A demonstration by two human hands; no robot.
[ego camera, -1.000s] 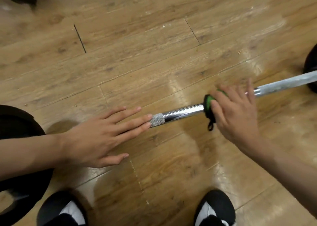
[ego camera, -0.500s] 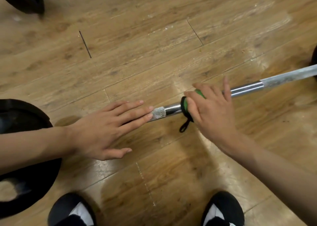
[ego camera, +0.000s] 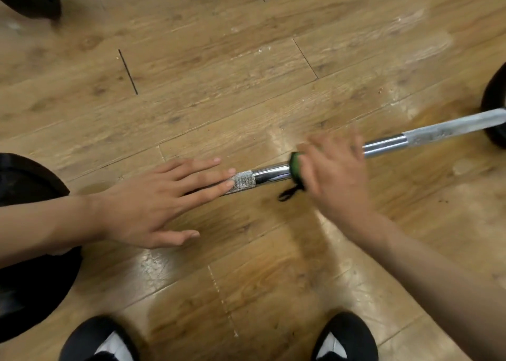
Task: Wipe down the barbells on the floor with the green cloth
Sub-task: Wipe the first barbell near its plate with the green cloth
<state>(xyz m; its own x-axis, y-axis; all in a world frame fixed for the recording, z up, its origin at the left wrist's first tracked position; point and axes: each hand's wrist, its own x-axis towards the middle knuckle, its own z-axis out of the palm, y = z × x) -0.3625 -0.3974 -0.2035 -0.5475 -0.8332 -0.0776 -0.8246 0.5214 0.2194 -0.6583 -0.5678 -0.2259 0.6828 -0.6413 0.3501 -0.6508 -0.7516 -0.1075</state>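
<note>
R hand w/ cloth on barbell

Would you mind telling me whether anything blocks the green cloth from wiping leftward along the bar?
Yes: the left hand lies flat on the knurled part of the barbell, in the path of the green cloth held by the right hand. Bare chrome separates them.

Warm, fairly bright indoor light leaves pale glare patches on the glossy floor just beyond the right hand and below the gap between both hands. That hand and the green cloth it grips are motion-blurred. The left hand is sharp and casts a soft shadow. Floorboards bow toward the edges.
</note>
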